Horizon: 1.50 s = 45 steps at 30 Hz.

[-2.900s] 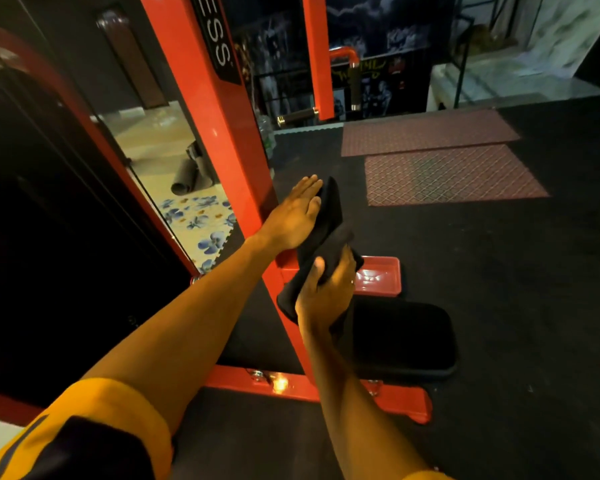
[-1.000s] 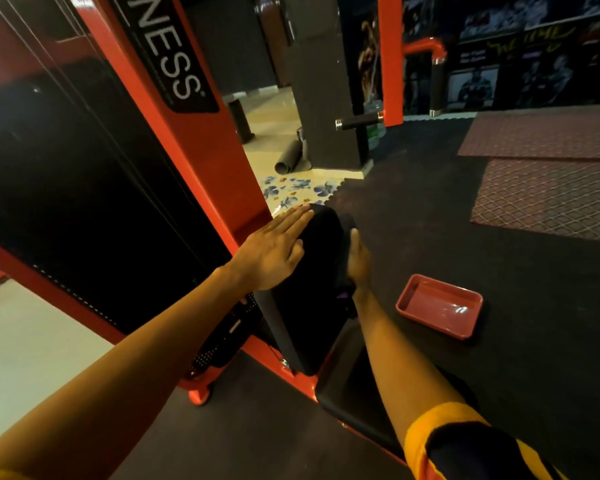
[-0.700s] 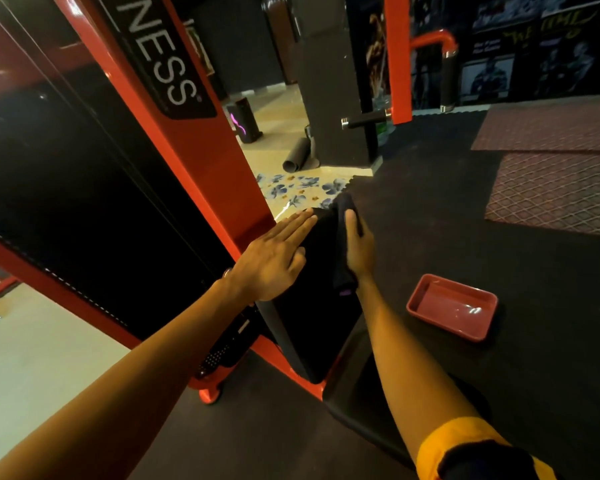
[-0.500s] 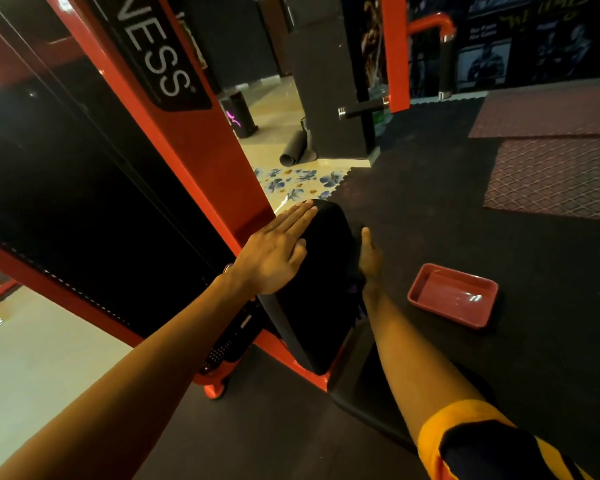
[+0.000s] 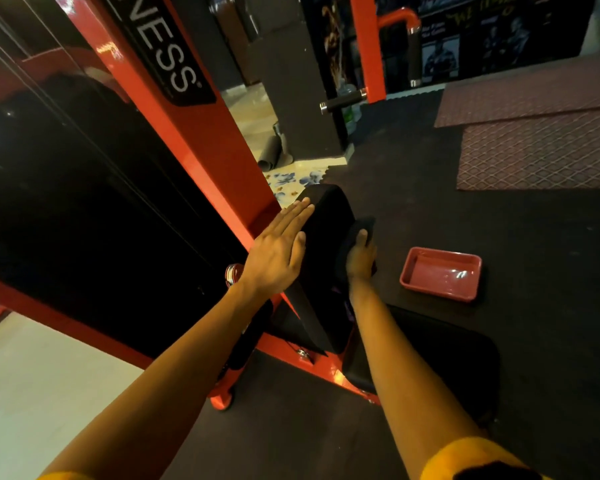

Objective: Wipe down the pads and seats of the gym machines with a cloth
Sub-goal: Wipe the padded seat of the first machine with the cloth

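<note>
The L hand [image 5: 278,252] lies flat on the black back pad [image 5: 326,233], on the pad's left side near the top. Its fingers are straight & close together. It holds nothing, it just presses.

The R hand [image 5: 361,259] is just right of the L hand, w/ the pad between the 2 hands. The R hand grips a dark cloth [image 5: 357,226]. Its thumb points up on the cloth. The cloth bunches above the hand & runs down its left side, pushed onto the front face of the pad. The other fingers are hidden, so how they curl can't be seen.

The back pad stands up & leans a bit. Below the R arm is the seat pad [image 5: 447,358], black, flat & low.

A red tray [image 5: 437,293] sits on the black floor [image 5: 551,323], right of the R hand, near it but not touching. The tray looks shiny inside.

Left of the L hand, a big red post [image 5: 201,168] slants up. It has white letters, "NESS", on a black strip.

Far past the hands, up & to the right, 2 red-brown mats [image 5: 541,150] w/ a diamond pattern lie on the floor. Straight past the hands, a short black handle bar [image 5: 343,101] sticks out from another red post. A yellow sleeve [image 5: 465,457] shows at the top of the R arm.
</note>
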### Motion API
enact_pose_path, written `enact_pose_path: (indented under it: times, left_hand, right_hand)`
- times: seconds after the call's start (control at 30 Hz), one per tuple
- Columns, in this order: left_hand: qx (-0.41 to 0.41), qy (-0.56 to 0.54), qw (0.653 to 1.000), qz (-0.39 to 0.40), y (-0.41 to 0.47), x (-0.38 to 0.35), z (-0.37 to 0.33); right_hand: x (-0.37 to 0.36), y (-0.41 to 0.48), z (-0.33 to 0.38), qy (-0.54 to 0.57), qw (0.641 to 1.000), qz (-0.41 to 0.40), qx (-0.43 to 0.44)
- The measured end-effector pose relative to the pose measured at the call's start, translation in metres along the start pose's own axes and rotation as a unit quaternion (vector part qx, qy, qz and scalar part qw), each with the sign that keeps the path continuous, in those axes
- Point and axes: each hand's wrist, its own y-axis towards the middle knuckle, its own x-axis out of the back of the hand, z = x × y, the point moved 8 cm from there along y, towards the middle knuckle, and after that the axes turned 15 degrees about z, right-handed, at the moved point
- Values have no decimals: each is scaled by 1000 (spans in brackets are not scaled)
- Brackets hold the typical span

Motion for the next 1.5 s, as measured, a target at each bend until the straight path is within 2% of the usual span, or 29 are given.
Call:
enact_pose_path:
  times: [0.13,0.23,0.27,0.33,0.4,0.47,0.6,0.7,0.73,0.8,0.9,1.07,1.13,1.2,1.33,1.43,1.5]
  left_hand:
    - [-10,-4,998,-58,-9,-1,-1]
    - [-23,-1,997,-74,-12,-3,1]
    - [-25,-2,996,-81,-13,-4,3]
    - [-31,-8,995,-94,-15,-6,3]
    - [-34,-21,993,-108,-13,-7,4]
    - [-40,-25,991,-125,-15,-6,4]
    - [-58,-30,987,-144,-17,-3,2]
    - [-56,-35,987,-143,-18,-3,2]
    - [-55,-35,987,-145,-18,-3,2]
    - [-57,-36,986,-154,-19,-2,1]
    - [-59,-44,983,-166,-20,1,2]
    - [-65,-45,981,-178,-23,2,1]
    - [-64,-39,981,-181,-24,2,1]
    - [-61,-32,981,-179,-25,1,1]
    - [-62,-25,981,-180,-25,1,0]
    - [-66,-6,983,-173,-25,0,-2]
    - [-61,18,985,-160,-22,1,0]
  right_hand:
    - [-32,-49,42,-18,993,3,115]
    - [-42,-90,17,-45,984,3,172]
    - [-37,-96,-2,-58,984,-16,167]
    - [-19,-88,-43,-66,991,-65,96]
    - [-5,-70,-68,-21,998,-66,5]
    - [-2,-65,-69,9,997,-70,-18]
    - [-31,-108,-24,-64,982,-155,84]
    - [-46,-155,-24,-154,940,-231,200]
    - [-45,-157,-40,-178,930,-248,206]
    - [-33,-149,-84,-192,933,-270,143]
    - [-28,-149,-108,-110,939,-324,42]
    - [-58,-155,-10,-101,902,-392,150]
    - [-62,-158,-10,-133,906,-365,167]
    - [-52,-154,-41,-157,918,-320,176]
    - [-14,-124,-103,-82,963,-247,63]
    - [-1,-78,-91,-31,994,-108,13]
    - [-1,-46,-71,-9,999,-47,-4]
